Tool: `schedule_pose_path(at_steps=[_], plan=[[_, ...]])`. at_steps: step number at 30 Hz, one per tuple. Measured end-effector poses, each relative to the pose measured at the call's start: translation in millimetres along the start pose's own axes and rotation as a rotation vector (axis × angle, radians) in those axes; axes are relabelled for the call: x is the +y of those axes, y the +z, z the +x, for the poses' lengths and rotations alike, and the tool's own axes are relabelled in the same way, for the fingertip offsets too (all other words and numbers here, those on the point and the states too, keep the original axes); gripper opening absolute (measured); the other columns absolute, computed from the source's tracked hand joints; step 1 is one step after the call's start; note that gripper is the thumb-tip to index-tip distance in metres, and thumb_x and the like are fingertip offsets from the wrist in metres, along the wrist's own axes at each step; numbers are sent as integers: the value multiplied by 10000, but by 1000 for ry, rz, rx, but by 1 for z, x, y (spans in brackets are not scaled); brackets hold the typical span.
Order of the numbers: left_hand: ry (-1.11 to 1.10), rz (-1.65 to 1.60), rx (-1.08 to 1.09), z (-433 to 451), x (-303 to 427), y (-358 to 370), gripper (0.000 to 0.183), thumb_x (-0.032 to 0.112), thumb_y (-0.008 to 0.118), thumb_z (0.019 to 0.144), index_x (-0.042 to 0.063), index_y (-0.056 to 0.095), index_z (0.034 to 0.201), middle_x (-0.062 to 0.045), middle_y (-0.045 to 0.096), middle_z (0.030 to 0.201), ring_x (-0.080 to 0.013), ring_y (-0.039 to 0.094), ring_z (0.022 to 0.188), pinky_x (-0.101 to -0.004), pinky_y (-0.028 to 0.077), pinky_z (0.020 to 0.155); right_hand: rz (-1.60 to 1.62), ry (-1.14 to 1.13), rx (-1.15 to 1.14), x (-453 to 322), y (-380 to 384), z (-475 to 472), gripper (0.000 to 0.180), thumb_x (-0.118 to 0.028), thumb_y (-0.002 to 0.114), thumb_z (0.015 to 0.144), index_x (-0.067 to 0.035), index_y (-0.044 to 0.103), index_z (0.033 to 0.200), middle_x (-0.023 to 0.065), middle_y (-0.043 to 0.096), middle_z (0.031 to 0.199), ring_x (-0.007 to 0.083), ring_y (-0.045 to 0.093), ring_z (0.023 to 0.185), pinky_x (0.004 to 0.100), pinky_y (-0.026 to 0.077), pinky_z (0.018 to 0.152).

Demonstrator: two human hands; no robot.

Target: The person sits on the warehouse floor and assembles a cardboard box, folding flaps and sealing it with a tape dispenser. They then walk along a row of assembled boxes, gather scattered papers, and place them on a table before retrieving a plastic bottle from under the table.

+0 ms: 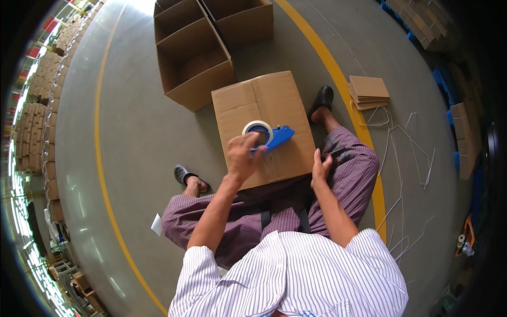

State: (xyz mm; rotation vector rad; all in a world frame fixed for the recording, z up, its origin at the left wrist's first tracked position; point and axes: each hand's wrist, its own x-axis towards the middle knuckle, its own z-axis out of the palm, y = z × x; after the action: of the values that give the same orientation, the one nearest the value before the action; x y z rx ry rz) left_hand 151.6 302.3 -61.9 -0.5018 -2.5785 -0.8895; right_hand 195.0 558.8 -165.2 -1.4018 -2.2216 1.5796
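Observation:
A closed cardboard box [277, 99] stands between my legs, with tape along the middle seam of its top. On top of the box lies a blue tape dispenser [280, 136] carrying a roll of tape [245, 128]. My left hand [242, 156] is at the roll's near side, its fingers spread and somewhat blurred; whether it touches the roll or grips it, I cannot tell. At the box's right near corner, my right hand [321, 168] rests against the side with its fingers apart.
Open cardboard boxes [198, 83] stand beyond the closed box, one close to its far left corner. Flat cardboard pieces [369, 89] are stacked on the floor at the right, near loose white strapping [401, 178]. My feet in dark clogs are on either side of the box.

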Motion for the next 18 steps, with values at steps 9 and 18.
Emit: schedule_pose_path(at_steps=[9,18], plan=[[-3,199,-278,5,10,14,428,185,745,724,130,615,1128,-43,663,978,-226,613,979,-487,230,1101,393,539,-944,20,27,-67,747,-586,639,832,19,466,1234,200,623,1110,289,647,972,407,533,808],[44,342,-264,-19,6,-66,372,118,730,707,116,640,1067,-48,669,959,-232,611,990,-501,222,1136,-29,-83,-968,0,63,-15,683,-507,644,851,23,496,1256,195,657,1092,303,634,1024,399,493,884]])
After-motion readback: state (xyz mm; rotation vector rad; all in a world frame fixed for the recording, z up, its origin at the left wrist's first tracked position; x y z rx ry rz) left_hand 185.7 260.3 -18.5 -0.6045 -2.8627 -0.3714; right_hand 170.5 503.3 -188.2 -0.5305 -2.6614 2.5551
